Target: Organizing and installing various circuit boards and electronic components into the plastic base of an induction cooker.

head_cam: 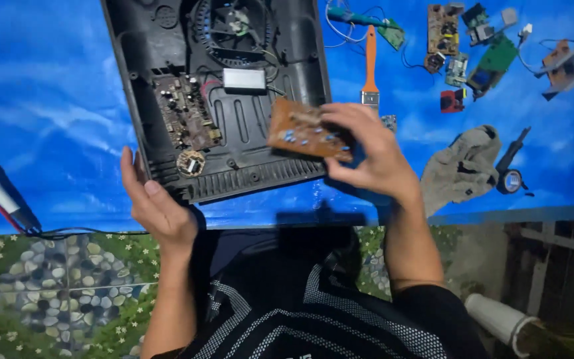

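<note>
A black plastic appliance casing lies open on a blue sky-patterned table cover, showing a fan, a green-brown circuit board and a silver block inside. My right hand holds a brown circuit board above the casing's near right corner, solder side up. My left hand rests open against the casing's near left corner, palm up, holding nothing.
An orange-handled brush lies right of the casing. Several small circuit boards and wires are scattered at the far right. A grey cloth and a soldering tool lie at right. A probe with cable sits at left.
</note>
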